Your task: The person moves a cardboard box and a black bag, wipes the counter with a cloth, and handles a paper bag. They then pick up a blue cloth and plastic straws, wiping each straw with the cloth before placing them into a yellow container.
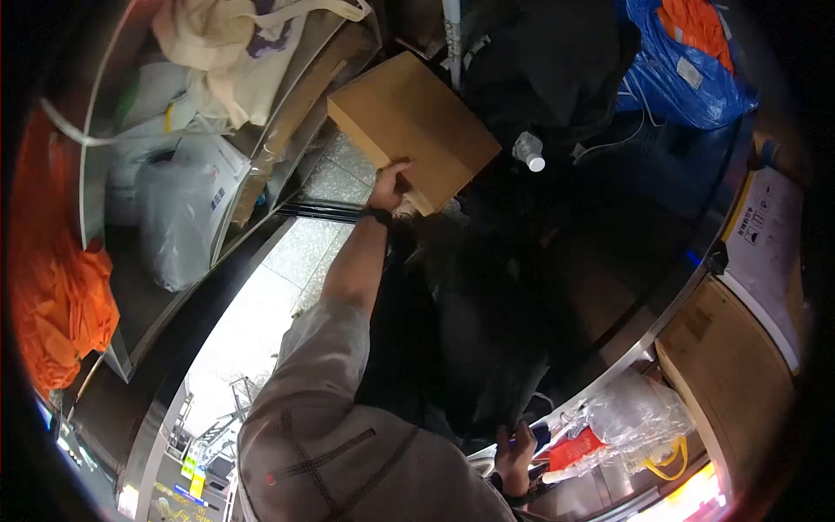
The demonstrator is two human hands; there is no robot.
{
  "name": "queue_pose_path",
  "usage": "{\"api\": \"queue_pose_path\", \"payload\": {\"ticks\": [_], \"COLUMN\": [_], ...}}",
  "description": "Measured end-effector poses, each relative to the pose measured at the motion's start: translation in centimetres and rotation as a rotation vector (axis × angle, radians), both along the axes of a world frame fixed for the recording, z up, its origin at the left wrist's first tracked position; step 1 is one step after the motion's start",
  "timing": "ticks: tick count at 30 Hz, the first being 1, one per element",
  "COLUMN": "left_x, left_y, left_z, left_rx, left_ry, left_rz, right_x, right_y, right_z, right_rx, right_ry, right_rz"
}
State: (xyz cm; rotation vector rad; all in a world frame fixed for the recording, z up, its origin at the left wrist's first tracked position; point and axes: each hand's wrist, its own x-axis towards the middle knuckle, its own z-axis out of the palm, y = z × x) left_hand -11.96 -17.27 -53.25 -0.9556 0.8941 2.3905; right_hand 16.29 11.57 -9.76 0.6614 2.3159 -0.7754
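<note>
A brown cardboard box (426,122) is tilted over the dark vehicle interior near the top middle. My left hand (389,185) grips its lower left corner, thumb on the top face and the other fingers hidden behind. A dark band circles that wrist. Low in the view, my right hand (515,458) has its fingers curled at the edge of some black fabric. What it holds, if anything, is hidden. A clear plastic bottle (529,151) with a white cap lies to the right of the box.
A blue plastic bag (683,74) with orange cloth sits at the upper right. Cartons (726,365) and a clear plastic bag (639,404) line the right side. Plastic-wrapped goods (178,209) and a cream cloth bag (230,61) fill a left-hand compartment, beside orange fabric (65,304).
</note>
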Motion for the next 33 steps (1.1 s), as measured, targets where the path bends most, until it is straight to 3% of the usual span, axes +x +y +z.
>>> {"api": "queue_pose_path", "payload": {"ticks": [2,4,6,8,10,13,18,20,21,22,23,24,26,29,33], "left_x": [-1.8,-1.7,0.9,0.7,-1.4,-1.9,3.4,7.9,12.4,12.3,14.8,14.5,16.5,19.7,21.5], "left_y": [1.4,2.1,2.0,2.1,2.8,1.2,-3.5,-6.2,-8.5,-8.6,-10.0,-10.0,-11.6,-14.1,-15.8], "left_z": [2.3,-0.5,-9.9,-11.6,-6.9,-5.2,0.0,0.2,-3.4,2.7,2.9,7.9,11.6,15.3,18.6], "left_rx": [0.169,0.102,-0.190,-0.197,0.076,0.020,-0.172,-0.216,-0.168,-0.258,-0.198,-0.250,-0.291,-0.319,-0.427], "left_ry": [-0.206,-0.398,-0.069,-0.038,-0.317,-0.381,-0.385,-0.323,-0.182,-0.295,-0.286,-0.441,-0.578,-0.566,-0.584], "left_rz": [0.162,0.209,-0.018,0.001,0.250,0.217,-0.109,-0.260,-0.297,-0.348,-0.323,-0.305,-0.312,-0.247,-0.130], "right_x": [0.0,0.7,0.8,0.0,1.0,-0.1,-6.6,-11.4,-13.3,-15.1,-17.0,-18.8,-21.7,-26.2,-32.9], "right_y": [-0.6,-0.2,-0.1,0.0,0.7,0.5,-1.5,-3.2,-4.0,-4.8,-5.5,-6.0,-6.8,-8.3,-9.3], "right_z": [-0.6,-1.2,-1.9,-2.2,-2.1,-1.8,-1.0,1.0,1.3,1.7,2.1,2.5,2.4,1.5,-2.6], "right_rx": [-0.011,-0.006,0.007,0.004,0.007,-0.005,-0.087,-0.103,-0.085,-0.067,-0.058,-0.047,-0.105,-0.060,-0.013], "right_ry": [-0.001,-0.010,-0.017,0.000,0.018,0.028,0.190,0.132,0.211,0.289,0.338,0.387,0.396,0.390,0.420], "right_rz": [-0.019,-0.009,-0.026,-0.036,-0.040,0.018,0.340,0.482,0.530,0.578,0.605,0.632,0.642,0.841,0.825]}}
